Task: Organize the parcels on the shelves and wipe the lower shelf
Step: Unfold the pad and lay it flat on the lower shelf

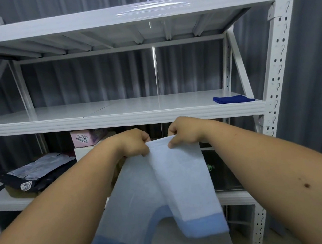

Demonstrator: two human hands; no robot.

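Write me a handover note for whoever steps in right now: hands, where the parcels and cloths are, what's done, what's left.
Left hand and right hand: both pinch the top edge of a white and blue cloth, which hangs in front of the rack.
Middle shelf: holds no parcels, only a folded dark blue cloth at its right end.
Lower shelf: parcels crowded there, a grey and black mailer bag on the left, a pink box on a white box behind the hands, a dark item to the right.
Done: apparently nothing sorted yet.
Left: move the parcels, then wipe the lower shelf.
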